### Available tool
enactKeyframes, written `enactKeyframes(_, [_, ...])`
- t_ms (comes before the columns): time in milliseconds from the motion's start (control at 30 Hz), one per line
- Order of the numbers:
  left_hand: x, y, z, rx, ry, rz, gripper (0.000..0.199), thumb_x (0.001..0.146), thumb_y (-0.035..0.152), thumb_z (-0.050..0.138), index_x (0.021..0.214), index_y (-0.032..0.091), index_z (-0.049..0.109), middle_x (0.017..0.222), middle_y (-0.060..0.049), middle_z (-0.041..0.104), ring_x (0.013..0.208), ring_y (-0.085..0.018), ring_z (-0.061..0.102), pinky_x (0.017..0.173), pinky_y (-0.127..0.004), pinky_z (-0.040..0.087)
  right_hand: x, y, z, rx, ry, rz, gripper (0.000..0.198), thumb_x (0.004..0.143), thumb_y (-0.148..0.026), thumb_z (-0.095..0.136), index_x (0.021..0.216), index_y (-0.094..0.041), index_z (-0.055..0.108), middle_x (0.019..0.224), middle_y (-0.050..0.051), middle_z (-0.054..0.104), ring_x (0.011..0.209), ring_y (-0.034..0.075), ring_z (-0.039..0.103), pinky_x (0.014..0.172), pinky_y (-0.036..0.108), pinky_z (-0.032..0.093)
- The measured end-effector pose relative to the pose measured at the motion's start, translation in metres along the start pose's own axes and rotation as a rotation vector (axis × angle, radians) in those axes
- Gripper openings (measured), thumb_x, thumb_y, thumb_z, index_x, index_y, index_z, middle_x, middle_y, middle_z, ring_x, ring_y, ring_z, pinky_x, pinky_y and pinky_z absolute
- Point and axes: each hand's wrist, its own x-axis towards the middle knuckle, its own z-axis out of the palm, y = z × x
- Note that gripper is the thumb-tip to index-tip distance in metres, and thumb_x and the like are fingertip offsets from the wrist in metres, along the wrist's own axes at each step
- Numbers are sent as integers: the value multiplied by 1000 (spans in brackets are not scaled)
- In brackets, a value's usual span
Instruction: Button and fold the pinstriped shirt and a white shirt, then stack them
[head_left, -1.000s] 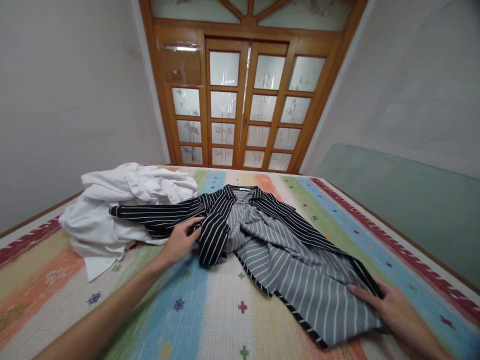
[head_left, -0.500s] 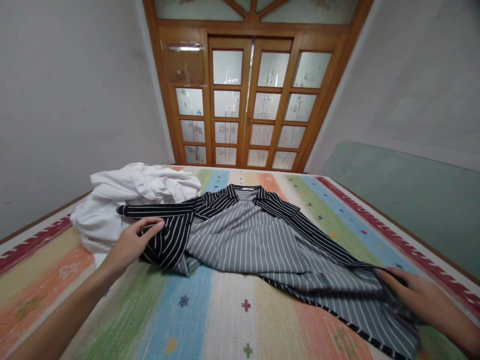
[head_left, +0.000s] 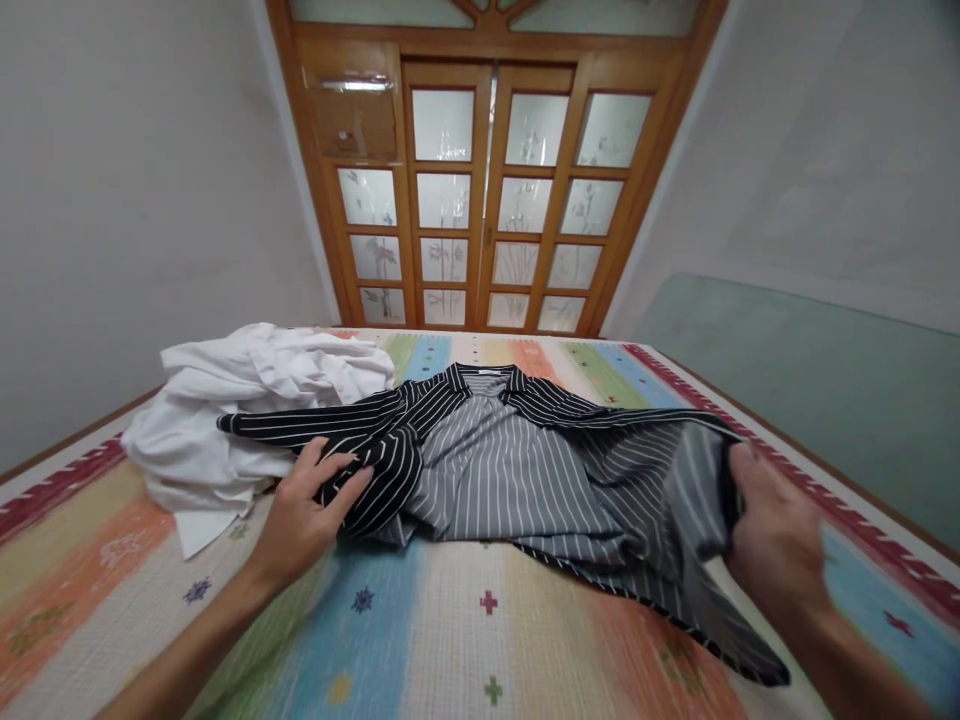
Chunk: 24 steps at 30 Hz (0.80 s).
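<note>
A black-and-white striped shirt [head_left: 502, 475] lies spread open on the patterned bedcover, its collar at the far end and its grey inner side facing up. My left hand [head_left: 307, 510] grips a bunched fold of the shirt's left front, thumb and fingers curled on the dark cloth. On the other side, my right hand [head_left: 780, 530] is closed around the right front's edge and lifts it off the bed. That raised cloth and the hand are smeared by motion. The left sleeve stretches out toward a white cloth heap.
Crumpled white cloth [head_left: 255, 400] is piled at the left, beside the shirt's sleeve. The striped bedcover [head_left: 450, 650] extends under everything. A pale green panel [head_left: 810, 370] stands along the right wall, and wooden glazed doors [head_left: 487, 190] are beyond the bed.
My right hand has moved up and inward, raising the shirt's right front edge off the bed. My left hand has shifted rightward, bringing the bunched left front with it.
</note>
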Motion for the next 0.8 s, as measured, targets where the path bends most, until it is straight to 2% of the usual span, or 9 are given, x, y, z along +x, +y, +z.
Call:
enactKeyframes(133, [9, 29, -7, 94, 75, 183, 24, 78, 46, 60, 72, 25, 69, 91, -7, 57, 94, -26, 56, 89, -41, 48, -28, -11, 13, -222, -790, -460, 41, 92, -49, 45, 113, -25, 70, 92, 6, 75, 78, 21, 69, 71, 30, 55])
enactKeyframes(200, [14, 38, -2, 97, 80, 209, 23, 81, 43, 57, 74, 24, 69, 88, -6, 56, 91, -25, 56, 88, -41, 47, -38, -8, 17, -266, -972, -579, 37, 97, -40, 41, 122, -28, 66, 96, 5, 76, 79, 20, 71, 73, 30, 55])
enactKeyframes(267, [22, 43, 13, 45, -12, 223, 24, 84, 41, 54, 77, 22, 68, 87, -6, 58, 89, -23, 57, 86, -38, 47, -46, -1, 19, -274, -990, -637, 39, 98, -35, 38, 130, -29, 60, 104, 5, 75, 85, 21, 72, 75, 31, 56])
enactKeyframes(367, [45, 44, 54, -68, -266, 185, 23, 84, 38, 52, 80, 20, 67, 84, -4, 64, 80, -19, 59, 80, -33, 49, -54, 10, 11, -286, -956, -654, 39, 98, -35, 41, 134, -30, 56, 113, 5, 72, 91, 20, 71, 77, 31, 56])
enactKeyframes(467, [74, 45, 112, -127, -434, 61, 21, 83, 34, 54, 86, 18, 68, 83, -4, 70, 78, -19, 63, 79, -32, 49, -64, 18, -4, -349, -950, -627, 39, 95, -39, 49, 132, -29, 57, 99, 5, 75, 81, 19, 71, 71, 29, 56])
enactKeyframes(533, [93, 48, 154, -131, -521, 6, 22, 82, 31, 55, 90, 16, 69, 90, -6, 72, 84, -21, 65, 82, -32, 50, -72, 23, -14, -396, -945, -627, 39, 92, -42, 54, 128, -28, 60, 89, 5, 75, 75, 18, 69, 66, 28, 55])
enactKeyframes(633, [117, 54, 209, -34, -511, 8, 30, 82, 31, 57, 102, 12, 69, 109, -12, 70, 104, -25, 63, 92, -34, 47, -84, 33, -21, -423, -885, -723, 29, 85, -44, 62, 109, -29, 68, 90, 6, 72, 83, 22, 66, 72, 34, 56])
enactKeyframes(700, [128, 60, 238, 44, -485, 12, 37, 83, 31, 56, 110, 8, 67, 117, -16, 67, 112, -26, 59, 98, -34, 44, -90, 42, -22, -397, -788, -819, 16, 86, -37, 60, 93, -26, 69, 91, 6, 71, 85, 22, 65, 74, 35, 55])
enactKeyframes(800, [140, 68, 266, 158, -598, -6, 35, 86, 36, 53, 101, 10, 71, 111, -16, 69, 110, -26, 62, 95, -31, 46, -94, 51, -20, -373, -641, -958, 12, 89, -23, 53, 86, -24, 65, 85, 3, 71, 84, 19, 65, 82, 34, 54])
